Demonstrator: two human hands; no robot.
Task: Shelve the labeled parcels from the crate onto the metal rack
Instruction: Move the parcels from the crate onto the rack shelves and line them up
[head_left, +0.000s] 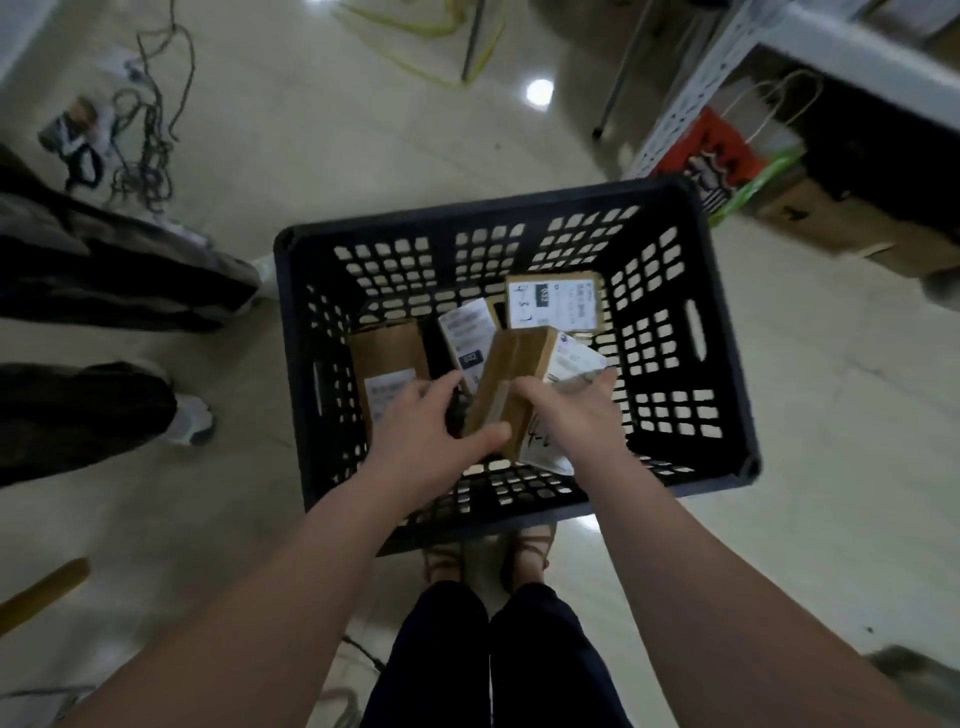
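The pale glossy floor (311, 156) carried the black crate (488, 208), with the metal rack (691, 104) rising just beyond its far right corner. Inside, towards the near wall, my left hand (431, 426) curled round the near end of a tilted brown parcel (511, 374) and my right hand (569, 410) gripped its labelled side. I judged it best to lift straight up, clear of the other parcels (553, 306), keeping both grips firm and the label (569, 361) turned up.
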